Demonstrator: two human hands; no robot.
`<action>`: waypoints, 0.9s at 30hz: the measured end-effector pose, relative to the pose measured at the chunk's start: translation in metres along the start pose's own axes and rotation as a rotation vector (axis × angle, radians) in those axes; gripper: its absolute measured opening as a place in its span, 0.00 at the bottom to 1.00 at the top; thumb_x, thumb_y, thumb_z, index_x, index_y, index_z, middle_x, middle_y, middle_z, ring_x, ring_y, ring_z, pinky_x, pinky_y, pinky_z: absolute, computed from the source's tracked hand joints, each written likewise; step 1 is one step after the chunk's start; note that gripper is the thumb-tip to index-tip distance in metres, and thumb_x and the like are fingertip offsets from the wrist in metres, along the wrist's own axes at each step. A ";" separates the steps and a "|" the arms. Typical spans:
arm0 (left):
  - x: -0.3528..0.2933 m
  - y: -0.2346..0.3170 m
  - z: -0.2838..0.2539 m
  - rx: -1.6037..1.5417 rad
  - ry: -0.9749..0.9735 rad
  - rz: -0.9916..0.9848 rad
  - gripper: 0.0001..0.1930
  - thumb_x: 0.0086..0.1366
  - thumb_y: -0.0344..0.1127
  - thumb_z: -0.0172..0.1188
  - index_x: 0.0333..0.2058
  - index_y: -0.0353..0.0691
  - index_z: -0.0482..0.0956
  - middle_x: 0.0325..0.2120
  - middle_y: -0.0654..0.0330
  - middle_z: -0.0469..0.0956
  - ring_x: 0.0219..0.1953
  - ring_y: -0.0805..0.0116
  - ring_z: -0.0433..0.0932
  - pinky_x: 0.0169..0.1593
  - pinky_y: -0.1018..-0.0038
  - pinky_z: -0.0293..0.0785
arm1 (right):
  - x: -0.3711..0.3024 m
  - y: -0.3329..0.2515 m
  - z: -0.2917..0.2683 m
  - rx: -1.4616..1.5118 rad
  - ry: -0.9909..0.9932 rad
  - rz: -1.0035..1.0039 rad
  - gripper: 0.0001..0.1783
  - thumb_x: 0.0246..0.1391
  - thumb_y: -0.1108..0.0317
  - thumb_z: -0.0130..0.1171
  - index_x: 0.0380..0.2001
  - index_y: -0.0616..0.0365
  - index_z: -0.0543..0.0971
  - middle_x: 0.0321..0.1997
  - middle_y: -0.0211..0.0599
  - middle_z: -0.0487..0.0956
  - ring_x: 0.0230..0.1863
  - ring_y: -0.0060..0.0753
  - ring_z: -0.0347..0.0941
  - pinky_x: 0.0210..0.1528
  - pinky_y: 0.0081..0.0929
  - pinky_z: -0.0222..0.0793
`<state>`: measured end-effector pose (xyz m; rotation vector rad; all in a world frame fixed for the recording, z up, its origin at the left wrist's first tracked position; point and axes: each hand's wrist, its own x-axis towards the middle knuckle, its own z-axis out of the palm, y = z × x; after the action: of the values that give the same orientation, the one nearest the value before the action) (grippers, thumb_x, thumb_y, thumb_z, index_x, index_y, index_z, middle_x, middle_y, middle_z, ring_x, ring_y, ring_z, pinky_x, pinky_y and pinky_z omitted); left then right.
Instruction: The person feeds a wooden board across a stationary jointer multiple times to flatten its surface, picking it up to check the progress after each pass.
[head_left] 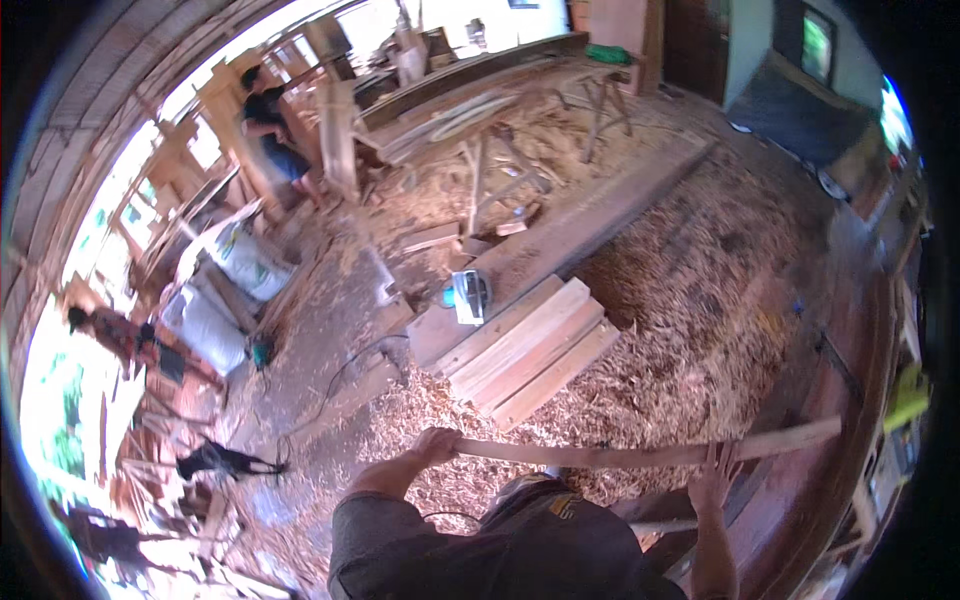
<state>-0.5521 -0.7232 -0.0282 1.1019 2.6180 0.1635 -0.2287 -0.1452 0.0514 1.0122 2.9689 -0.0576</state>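
Note:
A long, narrow wooden board (580,456) stretches across in front of my body. My left hand (437,446) is closed around its left end. Farther along, toward the right end, my right hand (712,480) touches the board with its fingers stretched out and spread across it. Just ahead, several pale planks (535,345) lie side by side, close to a wide, long timber slab (590,225). On the slab's near end rests a teal and silver power tool (470,297), its exact kind unclear.
Wood shavings (690,290) cover the floor. A long reddish beam (800,510) runs along my right. White sacks (205,320) stand at the left, near a black dog (225,460). One person (270,130) stands at the far left; others are along the left edge. A trestle (480,185) stands beyond.

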 end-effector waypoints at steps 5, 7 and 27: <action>0.013 -0.003 0.001 -0.014 -0.039 -0.033 0.17 0.54 0.43 0.73 0.40 0.49 0.79 0.34 0.57 0.84 0.42 0.52 0.84 0.48 0.55 0.79 | 0.054 0.021 0.020 -0.047 -0.007 -0.157 0.45 0.37 0.62 0.76 0.63 0.49 0.72 0.66 0.52 0.67 0.74 0.60 0.54 0.77 0.61 0.45; 0.019 -0.008 0.001 -0.020 0.106 -0.020 0.15 0.52 0.40 0.72 0.38 0.48 0.80 0.34 0.57 0.84 0.41 0.52 0.84 0.48 0.57 0.79 | 0.063 0.021 0.015 -0.035 -0.071 -0.295 0.28 0.32 0.65 0.77 0.43 0.53 0.81 0.50 0.49 0.74 0.63 0.60 0.64 0.71 0.60 0.55; 0.283 0.267 -0.068 -0.694 0.211 0.132 0.34 0.68 0.43 0.64 0.70 0.49 0.63 0.58 0.47 0.79 0.56 0.49 0.81 0.61 0.59 0.75 | -0.233 0.001 0.018 0.277 0.220 0.473 0.45 0.38 0.38 0.78 0.57 0.51 0.80 0.41 0.48 0.83 0.41 0.50 0.80 0.50 0.49 0.75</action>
<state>-0.5794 -0.3338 0.0308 1.0223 2.3302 1.1666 -0.0443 -0.2873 0.0372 1.8373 2.8620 -0.3852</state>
